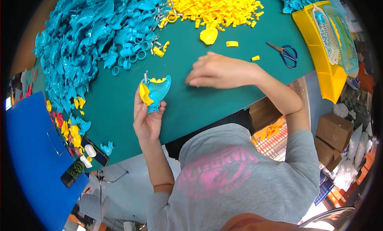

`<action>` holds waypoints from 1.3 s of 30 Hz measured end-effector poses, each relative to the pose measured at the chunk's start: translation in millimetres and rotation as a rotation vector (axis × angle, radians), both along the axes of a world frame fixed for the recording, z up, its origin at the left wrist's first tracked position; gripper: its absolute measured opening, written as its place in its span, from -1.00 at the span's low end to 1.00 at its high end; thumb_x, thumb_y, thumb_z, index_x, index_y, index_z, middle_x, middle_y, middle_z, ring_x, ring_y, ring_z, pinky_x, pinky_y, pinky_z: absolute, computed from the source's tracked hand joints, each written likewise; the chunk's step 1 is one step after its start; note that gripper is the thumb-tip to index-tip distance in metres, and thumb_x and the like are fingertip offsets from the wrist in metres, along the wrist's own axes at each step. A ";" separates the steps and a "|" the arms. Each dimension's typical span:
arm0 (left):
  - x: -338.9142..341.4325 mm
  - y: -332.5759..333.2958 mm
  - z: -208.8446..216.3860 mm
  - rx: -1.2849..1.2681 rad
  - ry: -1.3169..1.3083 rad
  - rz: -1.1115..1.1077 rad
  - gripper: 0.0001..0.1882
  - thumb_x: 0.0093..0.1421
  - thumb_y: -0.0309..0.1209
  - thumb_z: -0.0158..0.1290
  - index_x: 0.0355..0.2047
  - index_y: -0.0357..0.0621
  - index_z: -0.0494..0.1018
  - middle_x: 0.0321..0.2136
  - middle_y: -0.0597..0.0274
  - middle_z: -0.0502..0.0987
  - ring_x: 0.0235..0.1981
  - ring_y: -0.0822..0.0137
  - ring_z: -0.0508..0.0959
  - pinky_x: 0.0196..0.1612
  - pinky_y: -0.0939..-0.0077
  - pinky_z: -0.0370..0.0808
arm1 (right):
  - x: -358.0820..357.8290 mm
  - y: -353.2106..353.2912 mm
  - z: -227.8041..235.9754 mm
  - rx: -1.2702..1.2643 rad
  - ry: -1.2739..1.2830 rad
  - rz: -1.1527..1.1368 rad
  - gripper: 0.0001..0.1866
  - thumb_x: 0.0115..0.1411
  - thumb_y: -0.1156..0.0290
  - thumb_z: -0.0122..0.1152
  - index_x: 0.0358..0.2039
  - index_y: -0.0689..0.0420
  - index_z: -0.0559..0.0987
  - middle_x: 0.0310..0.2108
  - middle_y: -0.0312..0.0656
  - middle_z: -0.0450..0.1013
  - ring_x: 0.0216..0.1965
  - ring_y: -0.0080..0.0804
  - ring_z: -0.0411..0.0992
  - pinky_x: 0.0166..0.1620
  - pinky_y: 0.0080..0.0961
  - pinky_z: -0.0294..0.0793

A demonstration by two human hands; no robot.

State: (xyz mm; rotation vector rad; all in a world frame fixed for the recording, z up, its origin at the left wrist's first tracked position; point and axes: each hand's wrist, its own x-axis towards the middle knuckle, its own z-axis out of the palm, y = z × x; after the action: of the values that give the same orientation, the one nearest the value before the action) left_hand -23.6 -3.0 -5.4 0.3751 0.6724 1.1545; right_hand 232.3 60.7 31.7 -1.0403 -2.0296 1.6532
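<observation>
My left hand (147,119) grips a teal and yellow plastic toy part (158,91) from below, holding it above the near side of the table. It has a curved teal shell, yellow toothed edges and a short metal pin or spring (146,76) sticking up. Apart from it, to the right, my right hand (211,71) hovers over the table with its fingers curled together. What those fingers hold, if anything, is hidden. Beyond lie a large heap of teal plastic parts (79,39), with teal rings (135,51) along its edge, and a heap of small yellow pieces (219,7).
Scissors with dark blue handles (286,55) lie on the green tabletop (179,123) at right. A yellow bin (315,43) with baskets stands at the right edge. At left are red and yellow scraps (70,131), a phone (95,150) and a blue board (32,151).
</observation>
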 end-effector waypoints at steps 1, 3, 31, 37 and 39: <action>-2.2 -0.8 -1.6 0.005 -0.007 0.009 -0.32 0.11 -0.38 -0.03 0.20 -0.21 -0.04 -0.08 0.01 0.35 -0.30 0.19 0.51 -0.25 0.47 0.51 | -12.8 -1.1 9.6 0.252 -0.248 0.164 -0.67 0.12 0.17 0.13 -0.23 0.15 0.54 -0.29 -0.18 0.43 -0.16 -0.36 0.35 -0.05 -0.49 0.26; -7.3 -3.5 -3.1 0.005 -0.007 0.023 -0.32 0.12 -0.37 -0.02 0.20 -0.21 -0.05 -0.09 0.01 0.35 -0.30 0.19 0.51 -0.25 0.47 0.51 | -26.4 -6.1 4.0 0.651 -0.479 0.306 -0.64 -0.02 0.21 0.26 -0.22 0.10 0.52 -0.28 -0.20 0.38 -0.10 -0.33 0.30 0.00 -0.31 0.17; -38.0 -10.5 -14.4 0.176 -0.020 0.226 -0.10 0.02 -0.31 0.18 0.22 -0.18 -0.15 -0.03 -0.09 0.31 -0.22 0.08 0.54 -0.21 0.39 0.58 | -45.9 -35.4 -29.6 0.733 -0.271 -0.207 -0.50 -0.14 0.32 0.33 -0.11 0.06 0.46 -0.05 -0.21 0.31 -0.03 -0.23 0.26 0.03 -0.30 0.21; -34.0 -10.0 -10.1 0.168 0.029 0.228 -0.11 -0.02 -0.32 0.21 0.21 -0.19 -0.09 -0.03 -0.05 0.31 -0.24 0.08 0.55 -0.23 0.39 0.59 | -41.9 -34.9 -28.3 0.643 -0.392 -0.069 -0.35 -0.13 0.35 0.33 0.04 0.05 0.36 0.09 -0.17 0.22 0.08 -0.21 0.21 0.10 -0.24 0.19; -32.3 -10.3 -8.0 0.171 0.046 0.225 -0.12 -0.02 -0.34 0.21 0.20 -0.20 -0.07 -0.03 -0.03 0.31 -0.25 0.08 0.55 -0.22 0.38 0.59 | -39.4 -32.7 -27.8 0.650 -0.365 -0.083 -0.33 -0.14 0.38 0.34 0.05 0.05 0.35 0.11 -0.16 0.21 0.09 -0.18 0.21 0.11 -0.23 0.18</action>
State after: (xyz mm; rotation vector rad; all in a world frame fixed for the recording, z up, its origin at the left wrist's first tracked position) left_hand -55.9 -13.3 -13.4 0.4802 0.6697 1.4259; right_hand 192.8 28.0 3.9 -1.1976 -2.4513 0.6899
